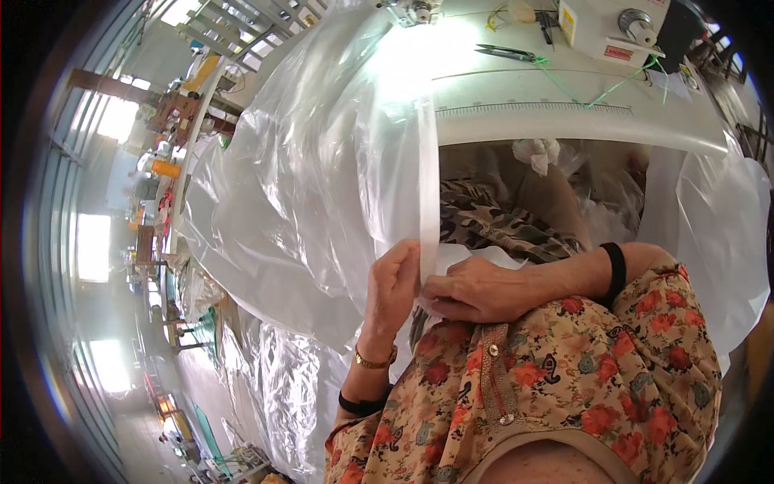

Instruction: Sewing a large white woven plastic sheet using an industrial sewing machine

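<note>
A large sheet of clear plastic film (298, 185) spreads over the left of the sewing table and hangs off its front. Along its right edge runs a narrow whitish strip (428, 185), from under the bright lamp down to my lap. My left hand (394, 281) is closed on the film at this strip, its fingertips partly hidden. From the other side my right hand (477, 288) pinches the strip's lower end, with its fingers curled. Both hands are close together, in front of the table's edge.
A white sewing machine (609, 28) with a round handwheel stands at the back right. Thread snips (505, 53) and green thread (564, 85) lie on the tabletop (564, 121), which has a ruler marking. More film (701, 218) hangs at right; crumpled film (294, 395) lies lower left.
</note>
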`<state>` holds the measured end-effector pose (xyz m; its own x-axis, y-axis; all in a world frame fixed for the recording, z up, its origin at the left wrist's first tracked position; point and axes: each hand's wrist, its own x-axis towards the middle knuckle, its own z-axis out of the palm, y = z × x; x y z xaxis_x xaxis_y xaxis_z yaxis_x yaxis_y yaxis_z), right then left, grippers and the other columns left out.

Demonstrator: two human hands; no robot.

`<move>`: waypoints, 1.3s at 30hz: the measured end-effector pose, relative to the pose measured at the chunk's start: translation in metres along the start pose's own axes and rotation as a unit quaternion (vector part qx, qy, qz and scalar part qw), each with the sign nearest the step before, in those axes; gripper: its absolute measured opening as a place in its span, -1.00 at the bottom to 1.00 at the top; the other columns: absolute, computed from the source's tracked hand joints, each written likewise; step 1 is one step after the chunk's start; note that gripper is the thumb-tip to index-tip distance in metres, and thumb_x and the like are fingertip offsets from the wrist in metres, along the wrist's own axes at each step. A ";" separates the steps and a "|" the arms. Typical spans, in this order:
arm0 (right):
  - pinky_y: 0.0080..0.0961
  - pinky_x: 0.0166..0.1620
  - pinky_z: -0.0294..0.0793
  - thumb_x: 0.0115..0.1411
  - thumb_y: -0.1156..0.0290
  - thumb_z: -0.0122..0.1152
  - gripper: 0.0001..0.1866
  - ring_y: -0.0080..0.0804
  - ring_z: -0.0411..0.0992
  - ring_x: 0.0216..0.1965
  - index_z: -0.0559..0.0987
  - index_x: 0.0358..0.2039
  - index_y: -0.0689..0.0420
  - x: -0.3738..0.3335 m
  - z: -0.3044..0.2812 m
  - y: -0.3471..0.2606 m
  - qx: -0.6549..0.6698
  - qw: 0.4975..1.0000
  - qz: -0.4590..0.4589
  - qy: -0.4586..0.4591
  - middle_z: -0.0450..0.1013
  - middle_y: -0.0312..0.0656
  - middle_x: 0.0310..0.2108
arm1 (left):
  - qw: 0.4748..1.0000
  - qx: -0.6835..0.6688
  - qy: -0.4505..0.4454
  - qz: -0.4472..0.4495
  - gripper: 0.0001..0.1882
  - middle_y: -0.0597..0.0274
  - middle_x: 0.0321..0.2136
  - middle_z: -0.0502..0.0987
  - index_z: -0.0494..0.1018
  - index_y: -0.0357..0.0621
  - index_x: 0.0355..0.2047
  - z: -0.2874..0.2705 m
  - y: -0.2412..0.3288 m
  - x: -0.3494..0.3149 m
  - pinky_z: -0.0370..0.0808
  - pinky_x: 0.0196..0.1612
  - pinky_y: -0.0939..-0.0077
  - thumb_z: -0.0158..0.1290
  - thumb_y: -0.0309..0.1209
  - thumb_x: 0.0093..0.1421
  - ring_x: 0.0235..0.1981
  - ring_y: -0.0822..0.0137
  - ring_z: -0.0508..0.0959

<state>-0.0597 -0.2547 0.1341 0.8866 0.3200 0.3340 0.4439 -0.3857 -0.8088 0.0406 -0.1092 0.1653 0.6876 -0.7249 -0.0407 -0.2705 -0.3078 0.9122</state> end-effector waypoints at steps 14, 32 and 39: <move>-0.36 -0.16 0.45 0.19 0.43 0.09 -0.73 -0.27 0.46 -0.23 0.47 -0.08 0.17 0.109 -0.001 0.065 -0.042 0.982 0.081 0.164 0.48 -0.10 -0.22 | 0.962 0.194 0.102 0.163 -0.96 0.28 -0.59 0.45 0.50 -0.33 -0.38 -0.068 0.061 0.011 0.30 -0.53 0.65 0.12 -0.61 0.13 -0.61 0.55 0.36; -0.32 -0.10 0.47 0.18 0.20 0.09 -0.75 -0.23 0.46 -0.16 0.54 -0.21 0.03 0.057 -0.150 0.090 -0.456 0.883 -0.113 0.007 0.45 -0.15 -0.26 | 0.958 0.223 0.073 0.165 -0.91 0.06 -0.49 0.47 0.46 -0.28 -0.34 0.009 -0.024 -0.010 0.43 -0.45 0.35 0.07 -0.57 0.11 -0.52 0.09 0.51; -0.27 0.04 0.32 0.23 0.08 0.11 -0.69 -0.26 0.36 -0.07 0.55 -0.17 0.02 0.077 -0.167 0.120 -0.442 0.895 -0.025 0.059 0.38 -0.22 -0.18 | 0.992 0.028 0.100 0.074 -0.89 0.16 -0.43 0.53 0.55 -0.35 -0.33 0.010 -0.031 -0.016 0.36 -0.47 0.59 0.06 -0.64 0.12 -0.56 0.44 0.44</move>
<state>0.0835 -0.4214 0.1434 0.8471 0.2831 0.4498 0.3667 -0.9239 -0.1092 0.0315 -0.0941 0.1340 0.7559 -0.6298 0.1787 -0.4119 -0.2453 0.8776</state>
